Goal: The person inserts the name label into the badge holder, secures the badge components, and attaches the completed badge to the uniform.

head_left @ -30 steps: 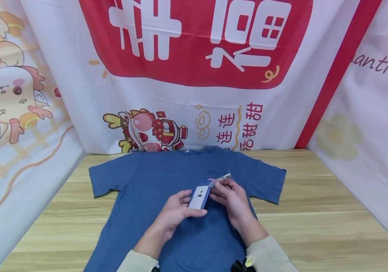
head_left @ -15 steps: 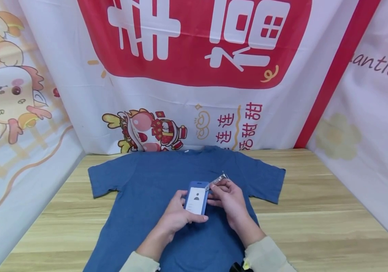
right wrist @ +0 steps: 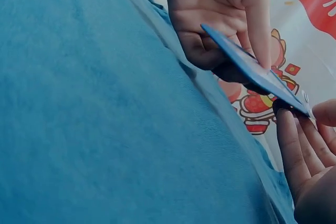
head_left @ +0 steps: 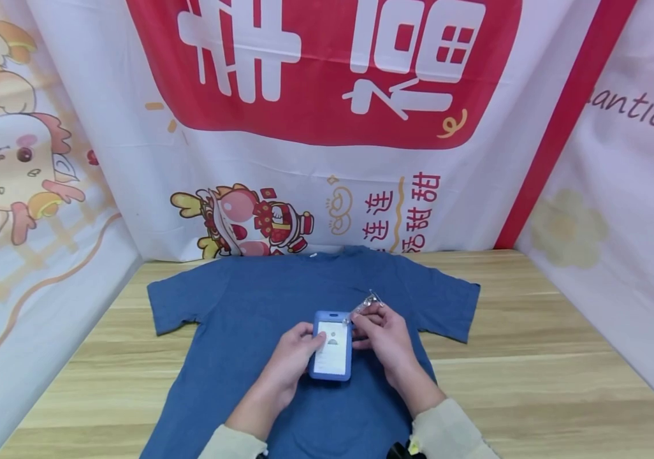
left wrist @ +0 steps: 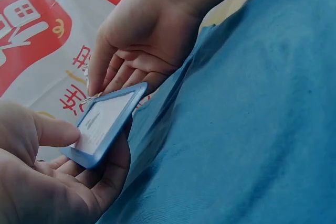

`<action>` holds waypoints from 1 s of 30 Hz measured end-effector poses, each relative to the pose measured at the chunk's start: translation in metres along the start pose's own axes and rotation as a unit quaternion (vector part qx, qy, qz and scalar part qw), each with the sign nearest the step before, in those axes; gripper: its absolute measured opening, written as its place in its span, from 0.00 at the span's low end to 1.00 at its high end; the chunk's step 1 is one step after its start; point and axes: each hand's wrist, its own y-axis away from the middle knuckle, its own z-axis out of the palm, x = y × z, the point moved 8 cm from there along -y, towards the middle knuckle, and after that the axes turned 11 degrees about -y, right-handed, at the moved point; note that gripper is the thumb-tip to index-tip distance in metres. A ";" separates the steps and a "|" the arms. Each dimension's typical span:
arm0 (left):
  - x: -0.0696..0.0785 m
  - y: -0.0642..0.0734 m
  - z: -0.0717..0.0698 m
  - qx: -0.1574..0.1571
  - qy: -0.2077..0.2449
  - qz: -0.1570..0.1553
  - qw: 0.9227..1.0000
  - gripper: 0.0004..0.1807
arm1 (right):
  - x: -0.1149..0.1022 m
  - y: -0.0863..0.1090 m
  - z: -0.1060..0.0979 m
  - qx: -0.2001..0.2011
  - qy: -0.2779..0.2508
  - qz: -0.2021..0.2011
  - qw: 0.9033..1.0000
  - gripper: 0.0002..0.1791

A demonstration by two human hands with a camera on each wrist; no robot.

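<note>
A blue ID badge holder (head_left: 331, 364) with a white card in it is held above the blue T-shirt (head_left: 258, 306). My left hand (head_left: 288, 360) grips it from the left, thumb pressed on the card's face and fingers behind, as the left wrist view shows. At the holder's upper right corner, my right hand (head_left: 385, 335) pinches a clear strap clip (head_left: 368, 302) with metal parts. The clip's tip sticks out past the right fingers; part of it is hidden by them. In the right wrist view the holder (right wrist: 247, 69) appears nearly edge-on between both hands.
The T-shirt lies spread on a wooden table (head_left: 533, 357), collar toward the back and sleeves out to both sides. A printed white and red cloth (head_left: 281, 153) hangs behind the table, and more printed cloth (head_left: 619, 255) hangs at the sides.
The badge holder has turned to face the head camera and stands straighter, slightly lower. My left thumb has shifted from its lower edge up onto the card. The right hand and clip moved slightly left.
</note>
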 end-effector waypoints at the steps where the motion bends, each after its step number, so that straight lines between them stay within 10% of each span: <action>1: 0.000 0.000 0.000 -0.003 0.004 -0.002 1.000 0.14 | -0.001 -0.001 -0.001 0.001 0.002 -0.002 1.000 0.12; 11: 0.001 0.001 0.006 -0.050 0.017 -0.009 0.999 0.16 | -0.005 -0.011 -0.021 0.044 -0.058 -0.017 0.997 0.09; 30: 0.000 0.003 0.007 -0.068 -0.010 -0.030 0.997 0.22 | 0.005 -0.007 -0.012 -0.024 -0.038 0.071 0.996 0.13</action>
